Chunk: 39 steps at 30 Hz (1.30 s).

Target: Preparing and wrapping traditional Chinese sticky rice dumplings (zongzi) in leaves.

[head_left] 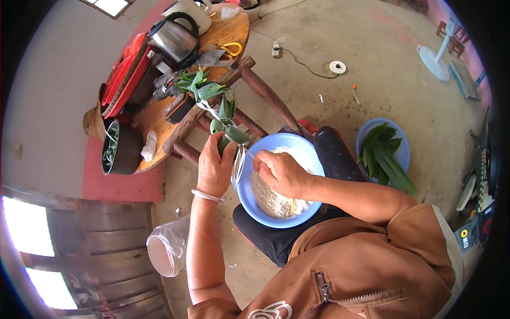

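A blue basin [245,198] of white rice [271,194] rests on my lap. At its far left rim, my left hand [214,165] is closed around a green leaf-wrapped dumpling [234,136]. My right hand [282,173], above the rice, pinches a thin pale string [249,154] that runs toward the dumpling. Loose white strings [237,171] dangle beside my left fingers. Just beyond, more leaf-wrapped bundles [200,85] hang on white ties at the wooden table's edge. The dumpling's underside is hidden by my left hand.
The round wooden table [237,26] carries a steel kettle [175,40], yellow-handled scissors [232,49] and a dark pot [123,149]. Long green leaves [383,154] lie in a second blue basin [402,143] at right. A lined bin [164,255] stands at left; a cable [300,59] crosses the floor.
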Motion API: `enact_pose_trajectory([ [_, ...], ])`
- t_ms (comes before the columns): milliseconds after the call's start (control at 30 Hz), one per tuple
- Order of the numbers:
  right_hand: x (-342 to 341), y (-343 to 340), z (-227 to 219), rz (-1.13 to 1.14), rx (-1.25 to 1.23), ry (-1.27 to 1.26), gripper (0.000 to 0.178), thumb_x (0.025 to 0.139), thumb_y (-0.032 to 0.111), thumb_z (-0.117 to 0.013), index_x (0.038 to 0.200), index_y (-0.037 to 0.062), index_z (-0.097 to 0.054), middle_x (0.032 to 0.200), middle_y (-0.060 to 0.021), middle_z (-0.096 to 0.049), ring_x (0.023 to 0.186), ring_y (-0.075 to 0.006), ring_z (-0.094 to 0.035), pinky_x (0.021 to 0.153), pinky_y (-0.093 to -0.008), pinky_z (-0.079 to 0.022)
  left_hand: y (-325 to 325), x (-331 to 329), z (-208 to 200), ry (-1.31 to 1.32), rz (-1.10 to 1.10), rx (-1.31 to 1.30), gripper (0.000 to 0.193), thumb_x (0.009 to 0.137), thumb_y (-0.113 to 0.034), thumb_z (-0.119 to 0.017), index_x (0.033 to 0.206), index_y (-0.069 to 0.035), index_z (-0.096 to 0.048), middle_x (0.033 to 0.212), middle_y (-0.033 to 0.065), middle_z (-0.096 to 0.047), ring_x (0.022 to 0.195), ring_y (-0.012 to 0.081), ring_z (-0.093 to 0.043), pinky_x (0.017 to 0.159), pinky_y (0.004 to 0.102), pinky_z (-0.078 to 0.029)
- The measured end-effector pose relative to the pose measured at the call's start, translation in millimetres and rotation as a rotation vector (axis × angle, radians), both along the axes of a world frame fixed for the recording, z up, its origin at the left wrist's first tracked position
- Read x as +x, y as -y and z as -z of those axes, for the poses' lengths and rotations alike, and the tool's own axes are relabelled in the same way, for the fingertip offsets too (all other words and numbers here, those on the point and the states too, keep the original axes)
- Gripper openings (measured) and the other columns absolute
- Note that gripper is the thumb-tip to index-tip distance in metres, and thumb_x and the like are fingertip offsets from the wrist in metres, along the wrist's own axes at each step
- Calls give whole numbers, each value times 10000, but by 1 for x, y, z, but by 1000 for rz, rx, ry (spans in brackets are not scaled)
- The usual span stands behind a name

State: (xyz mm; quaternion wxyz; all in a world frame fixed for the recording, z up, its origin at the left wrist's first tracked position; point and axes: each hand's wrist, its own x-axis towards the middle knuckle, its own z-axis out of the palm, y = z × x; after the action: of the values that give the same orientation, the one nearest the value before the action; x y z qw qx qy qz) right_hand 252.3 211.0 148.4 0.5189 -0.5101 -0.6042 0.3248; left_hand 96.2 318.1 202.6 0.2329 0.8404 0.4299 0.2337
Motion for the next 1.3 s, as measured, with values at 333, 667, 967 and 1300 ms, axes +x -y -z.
enact_pose_trajectory([
  [333,0,-3,-5,2,7,-124,142,925,120,-526,886,-15,-549,701,-170,-622,669,-293,-649,629,-377,-489,-19,11,-7,-195,0,67,284,973,-220,-528,1146,6,-544,828,164,-624,816,343,-631,758,436,-500],
  [667,7,-2,-17,-22,-54,-171,171,943,136,-496,900,-18,-557,756,-179,-640,728,-301,-657,673,-379,-493,-1,20,-29,-358,120,412,548,792,-158,-714,1272,-32,-482,1154,186,-494,1066,386,-546,844,449,-490],
  [967,7,-3,-14,-21,-9,-200,187,951,154,-504,898,-19,-551,745,-165,-626,710,-299,-643,663,-369,-488,-20,15,-25,-432,18,367,333,918,-259,-610,1181,-68,-537,1068,178,-559,957,394,-597,759,472,-494],
  [1300,9,-3,-15,3,17,-210,169,938,142,-534,901,-22,-559,693,-149,-606,660,-280,-624,632,-370,-474,-31,20,-29,-540,27,287,410,918,-345,-602,1210,-63,-541,1086,189,-551,980,399,-597,817,474,-492],
])
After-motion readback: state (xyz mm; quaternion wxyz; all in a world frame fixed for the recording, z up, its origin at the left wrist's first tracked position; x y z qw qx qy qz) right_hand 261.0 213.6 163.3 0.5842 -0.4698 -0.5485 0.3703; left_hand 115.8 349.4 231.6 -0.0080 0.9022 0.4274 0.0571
